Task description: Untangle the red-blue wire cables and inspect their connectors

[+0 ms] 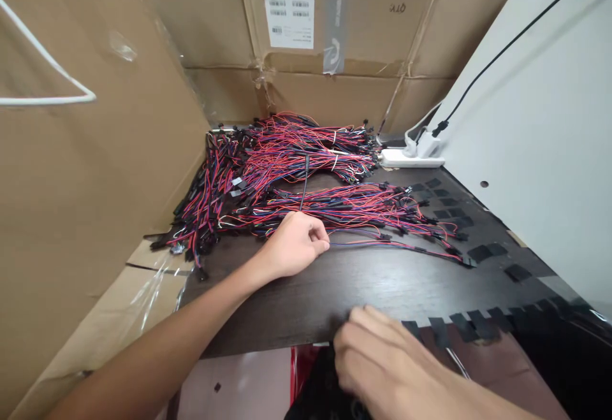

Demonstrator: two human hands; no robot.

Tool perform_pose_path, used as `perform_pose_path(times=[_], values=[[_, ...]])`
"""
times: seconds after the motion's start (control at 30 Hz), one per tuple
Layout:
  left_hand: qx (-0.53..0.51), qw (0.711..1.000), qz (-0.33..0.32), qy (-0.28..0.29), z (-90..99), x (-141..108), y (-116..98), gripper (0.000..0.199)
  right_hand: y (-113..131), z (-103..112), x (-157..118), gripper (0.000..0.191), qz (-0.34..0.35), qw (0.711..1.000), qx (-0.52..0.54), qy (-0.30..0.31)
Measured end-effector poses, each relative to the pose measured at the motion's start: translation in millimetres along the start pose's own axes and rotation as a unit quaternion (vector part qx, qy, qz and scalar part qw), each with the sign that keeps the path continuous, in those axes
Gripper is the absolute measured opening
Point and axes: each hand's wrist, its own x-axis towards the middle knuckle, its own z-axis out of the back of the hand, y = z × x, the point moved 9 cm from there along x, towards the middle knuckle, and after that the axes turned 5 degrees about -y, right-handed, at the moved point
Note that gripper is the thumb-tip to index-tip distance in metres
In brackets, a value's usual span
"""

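A large tangled pile of red and black wire harnesses with black connectors (282,165) covers the back of the dark wood table (363,286). My left hand (291,245) rests at the pile's front edge, fingers curled, with a thin blue-and-red wire lead (396,248) running out from them to the right. My right hand (382,362) is at the table's front edge, fingers bent down over a dark bag or cloth (325,385). Its fingertips are hidden, so I cannot tell whether they hold anything.
Strips of black tape (459,325) hang along the table's front edge, and more (482,253) sit on the tabletop. A white power strip (411,159) stands at the back right. Cardboard sheets (95,171) wall the left and back; a white panel (526,120) stands at right.
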Motion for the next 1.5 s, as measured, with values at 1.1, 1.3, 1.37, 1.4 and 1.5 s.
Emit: perform_pose_path(times=[1.1,1.3,1.37,1.4,1.5], values=[[0.004,0.999,-0.005,0.05,-9.3,-0.4,3.3,0.014,-120.1,24.7,80.3,0.017,-0.165,0.973,0.159,0.027],[-0.043,0.993,0.017,0.108,-12.7,-4.4,5.8,0.013,-122.8,22.4,79.8,0.017,-0.181,0.967,0.176,0.038],[-0.08,0.984,0.034,0.153,-16.2,-8.3,7.4,0.016,-123.2,22.4,79.8,0.017,-0.182,0.967,0.176,0.035],[-0.097,0.979,0.041,0.175,-17.8,-10.5,7.7,0.018,-123.3,22.3,79.8,0.018,-0.182,0.967,0.176,0.034],[-0.122,0.969,0.045,0.212,-18.6,-14.4,6.0,0.02,-123.9,21.0,79.7,0.018,-0.182,0.967,0.177,0.03]])
